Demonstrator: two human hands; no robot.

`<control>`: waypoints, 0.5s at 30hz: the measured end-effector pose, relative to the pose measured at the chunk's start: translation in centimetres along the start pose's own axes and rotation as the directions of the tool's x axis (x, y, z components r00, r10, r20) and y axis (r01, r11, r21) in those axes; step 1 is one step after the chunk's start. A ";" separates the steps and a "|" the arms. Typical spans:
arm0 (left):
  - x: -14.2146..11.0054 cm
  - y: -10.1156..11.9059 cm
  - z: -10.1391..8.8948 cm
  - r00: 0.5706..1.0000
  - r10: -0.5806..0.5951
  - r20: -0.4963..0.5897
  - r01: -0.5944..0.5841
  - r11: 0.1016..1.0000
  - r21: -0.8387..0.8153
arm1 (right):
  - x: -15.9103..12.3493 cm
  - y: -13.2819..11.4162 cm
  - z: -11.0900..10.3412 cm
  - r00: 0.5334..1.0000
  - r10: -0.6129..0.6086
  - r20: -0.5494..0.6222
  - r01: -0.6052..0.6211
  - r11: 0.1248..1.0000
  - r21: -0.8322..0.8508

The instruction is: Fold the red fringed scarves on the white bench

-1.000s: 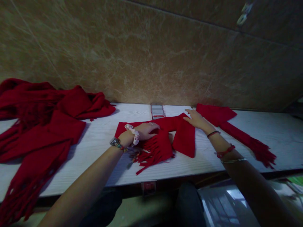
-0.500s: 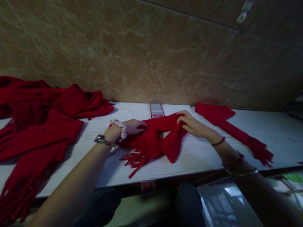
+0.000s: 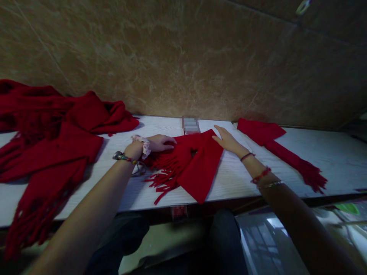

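Note:
In front of me a red fringed scarf (image 3: 200,168) lies partly folded on the white wood-grain tabletop (image 3: 237,179). Its fringe spreads toward the lower left, and a wide flap slants down near the front edge. My left hand (image 3: 160,143) rests on the scarf's left part, fingers stretched out and palm down. At the upper right corner of the folded cloth is my right hand (image 3: 226,140), fingers apart, with fingertips touching or just beside the edge. Neither hand grips the cloth.
A heap of red scarves (image 3: 57,141) covers the left side, fringe hanging over the front edge. Another red scarf (image 3: 281,149), folded and narrow, lies to the right. A blurred-out small item (image 3: 191,125) stands by the marbled wall (image 3: 183,57). My knees are under the table.
My left hand has slid left over the scarf. My right hand took the right-hand part, turned it down and leftward into a slanted flap, then opened at the corner.

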State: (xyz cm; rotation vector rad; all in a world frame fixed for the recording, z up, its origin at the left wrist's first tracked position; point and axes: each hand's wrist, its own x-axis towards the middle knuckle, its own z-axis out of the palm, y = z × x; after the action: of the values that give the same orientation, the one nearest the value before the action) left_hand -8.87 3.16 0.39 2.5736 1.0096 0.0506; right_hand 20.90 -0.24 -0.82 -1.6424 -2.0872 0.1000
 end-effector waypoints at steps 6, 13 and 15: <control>-0.1 0.4 -0.1 1.000 -0.021 0.015 0.021 0.999 0.042 | 2.3 0.8 1.9 0.986 0.164 0.005 -0.164 0.983 0.088; -1.2 -0.2 -1.8 0.993 -0.093 0.069 0.093 0.996 0.003 | 2.8 2.7 2.3 0.981 0.189 -0.039 -0.191 0.979 -0.070; -2.1 -0.5 -2.5 0.994 -0.109 0.020 0.109 0.994 -0.009 | 2.8 3.0 2.2 0.984 0.176 -0.034 -0.178 0.981 -0.074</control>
State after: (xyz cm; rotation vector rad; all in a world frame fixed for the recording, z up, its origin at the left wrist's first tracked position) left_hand -11.15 2.92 2.76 2.5002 1.1377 0.0022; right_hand 22.16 3.75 -2.90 -1.8638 -1.9431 0.0555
